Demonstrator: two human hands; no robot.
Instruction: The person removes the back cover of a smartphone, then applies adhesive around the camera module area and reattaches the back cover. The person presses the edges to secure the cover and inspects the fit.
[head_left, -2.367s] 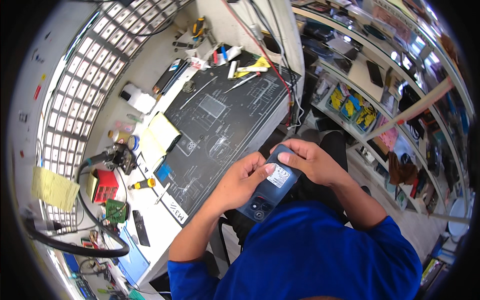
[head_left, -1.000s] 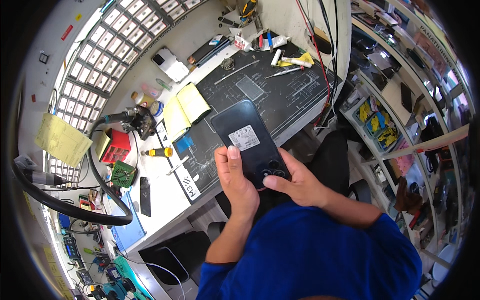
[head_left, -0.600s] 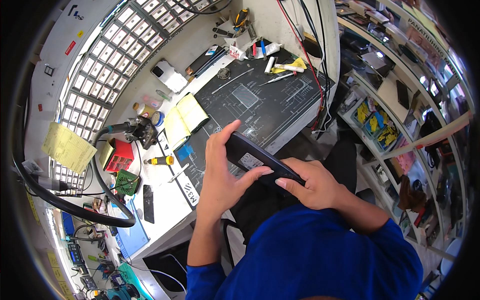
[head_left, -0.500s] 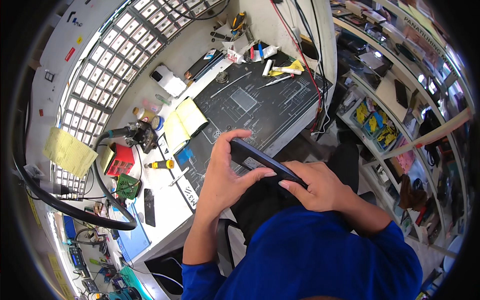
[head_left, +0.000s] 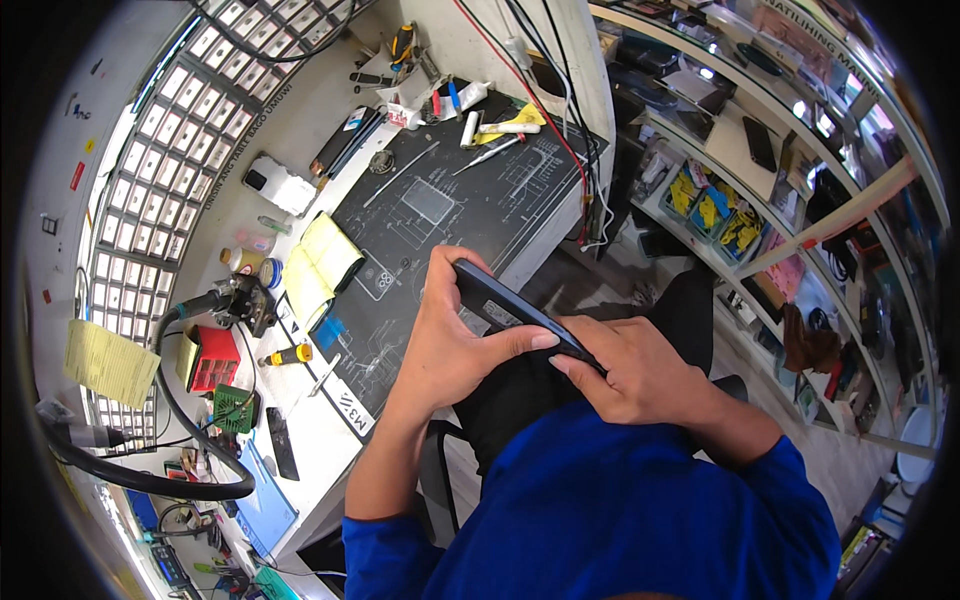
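A dark smartphone (head_left: 515, 313) is held tilted between my two hands, above my lap and beside the bench's near edge. My left hand (head_left: 450, 345) grips its far left end, with the thumb along the phone and the fingers curled behind. At the lower right end, my right hand (head_left: 628, 368) is closed round the phone with its thumb on the near side. A pale label patch shows on the phone's surface. The fingers behind it are partly hidden.
The bench has a black printed work mat (head_left: 405, 235), a yellow notepad (head_left: 322, 262), a yellow-black screwdriver (head_left: 288, 355) and a red box (head_left: 214, 358). A black hose (head_left: 200, 415) loops at left. Small-parts drawers (head_left: 160, 150) line the wall; glass shelves (head_left: 760, 200) stand at right.
The view has turned right, so the bench and shelves appear shifted left. Both hands keep their hold on the phone, which has changed tilt only slightly.
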